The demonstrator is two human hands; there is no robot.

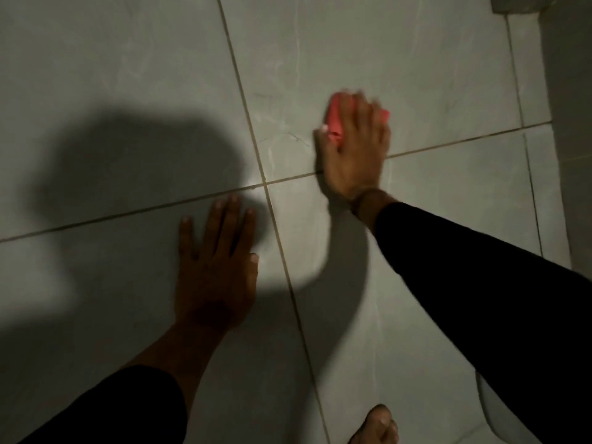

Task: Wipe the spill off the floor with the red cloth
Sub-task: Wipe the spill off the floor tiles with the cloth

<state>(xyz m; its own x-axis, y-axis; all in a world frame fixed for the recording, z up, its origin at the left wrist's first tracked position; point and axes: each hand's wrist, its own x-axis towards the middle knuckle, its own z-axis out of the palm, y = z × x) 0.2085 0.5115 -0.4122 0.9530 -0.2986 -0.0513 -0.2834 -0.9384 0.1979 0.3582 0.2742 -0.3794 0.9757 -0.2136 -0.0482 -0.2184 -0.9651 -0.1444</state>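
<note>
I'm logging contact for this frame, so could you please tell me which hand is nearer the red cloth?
Right. The right hand lies on the cloth, pressing it to the floor. The left hand rests flat on another tile, well apart.

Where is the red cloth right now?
In the head view, the red cloth lies under the right hand, pressed on the floor tile just beyond the grout cross, right of the flat left hand.

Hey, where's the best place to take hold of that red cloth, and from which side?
From above, palm down, as the right hand does now. The red cloth lies bunched flat on the tile floor, so a spread grip over its middle, fingers curling over the far edge, probably suits wiping best.
</note>
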